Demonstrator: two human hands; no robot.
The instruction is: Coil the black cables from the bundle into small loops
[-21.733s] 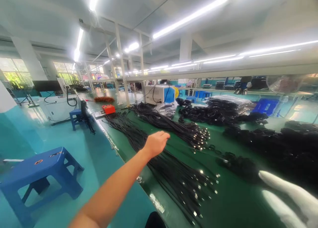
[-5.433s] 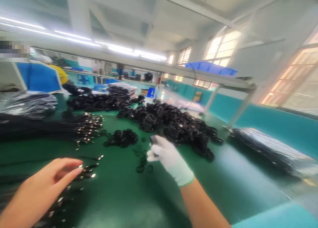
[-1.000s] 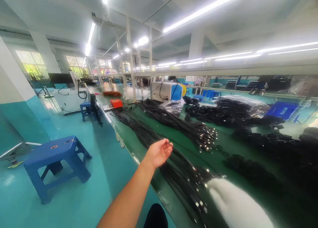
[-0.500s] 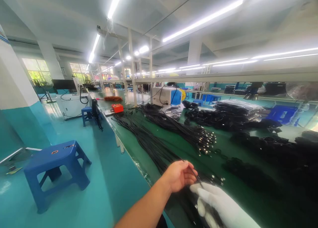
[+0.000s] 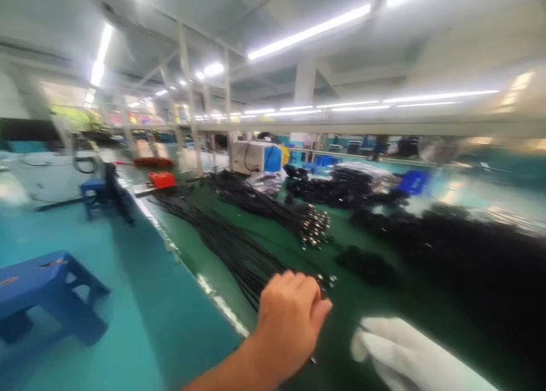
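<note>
The picture is motion-blurred. My bare left hand (image 5: 292,317) is low in the middle, its fingers curled down over the near, metal-tipped ends of a long bundle of thin black cables (image 5: 232,244) lying on the green table (image 5: 354,300). It seems to pinch one cable. My right hand (image 5: 405,351), in a white glove, lies just to the right of it near the table's front; a thin dark line runs to its fingertips, and the blur hides its grip.
A second cable bundle (image 5: 277,209) and heaps of coiled black cables (image 5: 460,249) cover the table further back and right. An orange box (image 5: 161,179) and a white-blue machine (image 5: 255,156) stand at the far end. Blue stools (image 5: 45,291) stand on the teal floor at left.
My head has turned and dropped, blurring the view. My left hand has pulled back from the far bundle to the near cable ends and curled shut; the gloved right hand sits beside it.
</note>
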